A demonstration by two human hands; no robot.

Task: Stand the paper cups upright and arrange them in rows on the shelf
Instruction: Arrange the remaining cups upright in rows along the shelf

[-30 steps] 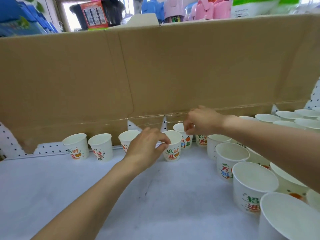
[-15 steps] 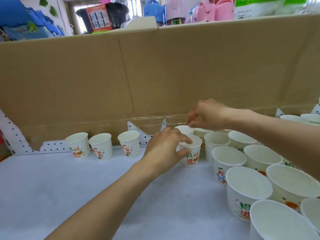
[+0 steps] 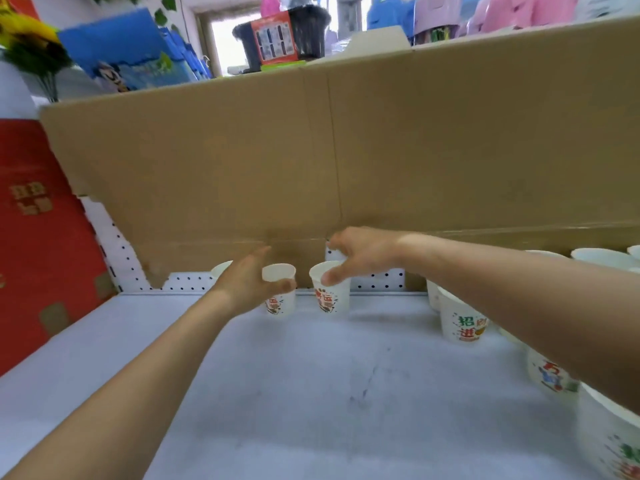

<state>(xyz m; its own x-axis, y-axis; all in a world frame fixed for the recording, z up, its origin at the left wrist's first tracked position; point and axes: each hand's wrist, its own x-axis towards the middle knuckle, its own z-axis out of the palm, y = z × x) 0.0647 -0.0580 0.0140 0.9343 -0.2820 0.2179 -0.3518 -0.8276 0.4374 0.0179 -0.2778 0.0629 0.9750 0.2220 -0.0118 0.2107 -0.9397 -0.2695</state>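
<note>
Likely featherlight and thin-walled, going by the look of the paper cups [image 3: 464, 322] set out below the cardboard panel [image 3: 381, 150]: fairly stiff at the rolled rim, soft and easy to dent at mid-wall, quick to tip or skid on the shelf [image 3: 311, 393] at a careless nudge. Best taken lightly across the rim or round the upper wall, thumb on one side and fingers on the other, with hardly any squeeze. Directly below the panel's vertical crease, upright and mouth up: the second cup [image 3: 330, 299], gripped from above by the right hand [image 3: 363, 258], thumb on the near wall at the rim, fingers curled over toward the far side. Just left of that crease, also upright on the shelf: the first cup [image 3: 278, 303], sitting in the fork of the left hand [image 3: 247, 282], thumb laid across the front wall, fingers stretched out behind and to the left. Too blurred to tell whether gripping there or merely touching. Further left under the panel's lower edge, half hidden behind the left hand: the rim of a third cup [image 3: 221, 266]. Toward the panel's right end and forward of it: the rest of the paper cups, upright in a cluster, partly covered by the right forearm, well apart from both hands.
</note>
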